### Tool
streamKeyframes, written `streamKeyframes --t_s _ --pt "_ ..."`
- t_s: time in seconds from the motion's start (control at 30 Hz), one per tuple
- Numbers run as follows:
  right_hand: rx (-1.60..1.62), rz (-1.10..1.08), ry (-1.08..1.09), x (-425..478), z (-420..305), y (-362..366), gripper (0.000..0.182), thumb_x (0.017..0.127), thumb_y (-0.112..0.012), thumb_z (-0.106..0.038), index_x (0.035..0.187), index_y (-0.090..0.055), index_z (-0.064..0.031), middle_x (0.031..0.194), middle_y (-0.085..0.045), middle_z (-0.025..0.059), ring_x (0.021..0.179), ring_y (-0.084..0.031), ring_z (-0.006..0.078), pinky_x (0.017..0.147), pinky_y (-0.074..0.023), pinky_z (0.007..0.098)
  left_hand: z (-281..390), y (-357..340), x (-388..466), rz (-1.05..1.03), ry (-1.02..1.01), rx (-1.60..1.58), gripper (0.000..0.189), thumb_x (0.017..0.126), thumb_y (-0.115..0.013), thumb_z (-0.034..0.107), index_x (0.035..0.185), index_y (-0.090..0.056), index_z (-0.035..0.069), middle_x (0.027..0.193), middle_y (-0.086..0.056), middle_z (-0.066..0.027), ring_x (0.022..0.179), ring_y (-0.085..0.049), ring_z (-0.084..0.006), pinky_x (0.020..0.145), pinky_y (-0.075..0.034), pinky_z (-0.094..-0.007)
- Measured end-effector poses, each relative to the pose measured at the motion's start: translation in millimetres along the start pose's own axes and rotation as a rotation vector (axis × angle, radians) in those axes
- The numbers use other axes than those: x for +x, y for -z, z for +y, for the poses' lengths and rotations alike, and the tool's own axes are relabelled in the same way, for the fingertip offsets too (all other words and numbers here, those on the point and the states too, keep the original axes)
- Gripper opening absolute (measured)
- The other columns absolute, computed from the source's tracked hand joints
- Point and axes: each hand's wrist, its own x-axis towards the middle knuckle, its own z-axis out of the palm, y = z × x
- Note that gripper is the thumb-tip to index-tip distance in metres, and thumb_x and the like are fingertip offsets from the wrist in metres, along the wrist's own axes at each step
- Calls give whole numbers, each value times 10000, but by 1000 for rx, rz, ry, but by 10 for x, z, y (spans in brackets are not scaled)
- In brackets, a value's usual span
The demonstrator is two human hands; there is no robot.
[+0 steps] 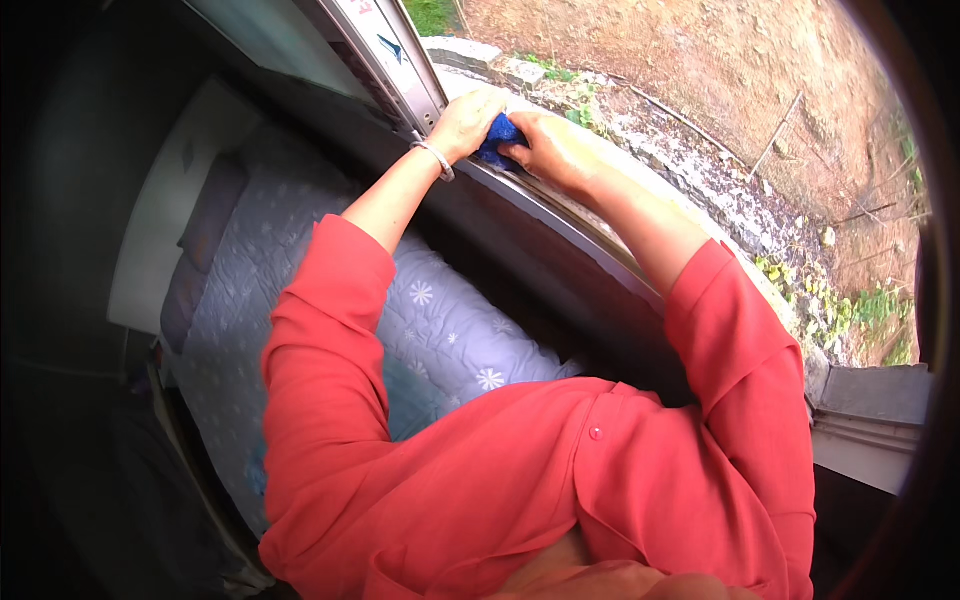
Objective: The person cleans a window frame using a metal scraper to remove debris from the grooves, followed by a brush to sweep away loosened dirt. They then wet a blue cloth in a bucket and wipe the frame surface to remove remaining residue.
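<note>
A bunched blue cloth (501,140) lies against the track of a window sill (551,196), close to the edge of the window's metal frame (401,64). My right hand (551,150) grips the cloth from the right, thumb and fingers bent around it. On the cloth's left side is my left hand (470,124), with a bracelet on the wrist. Its fingers reach over the sill beside the cloth, and whether they also hold it cannot be made out. Part of the cloth is hidden between the two hands.
Below the sill, inside the room, stands a bed with a patterned lilac cover (450,322) and a pale headboard (161,217). Outside lie a rubble edge (675,165) with plants and a slope of bare soil (720,67). A pale ledge (862,427) is at the lower right.
</note>
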Motion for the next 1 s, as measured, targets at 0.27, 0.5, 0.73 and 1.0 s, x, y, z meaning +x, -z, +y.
streamKeyframes --t_s 0.27,0.5,0.73,1.0 --pt "189 0 -152 -18 175 280 610 666 -811 -322 1159 -584 -43 841 -653 137 783 -637 245 742 -494 351 172 67 245 -123 157 -225 307 947 -499 297 1014 -624 25 967 -615 -83 948 -576 -187 859 -432 -305" --pt "216 -108 -373 -455 11 945 342 733 -750 -229 993 -678 -20 748 -637 48 723 -593 117 667 -466 268 143 358 212 220 212 -374 310 936 -549 302 1049 -639 28 894 -620 -27 819 -573 -119 725 -472 -272" --pt "678 76 -447 -676 -108 1262 237 822 -708 -305 883 -620 -94 671 -489 -75 581 -381 27 540 -316 207 292 435 424 637 41 -395 339 967 -505 323 961 -612 1 831 -596 18 745 -518 -63 685 -433 -219" --pt "423 -5 -377 -717 -94 978 413 860 -659 -268 1204 -551 -66 727 -607 16 635 -531 86 601 -423 248 495 417 460 633 -68 168 249 896 -602 266 918 -643 21 708 -615 -115 661 -587 -168 636 -471 -294"
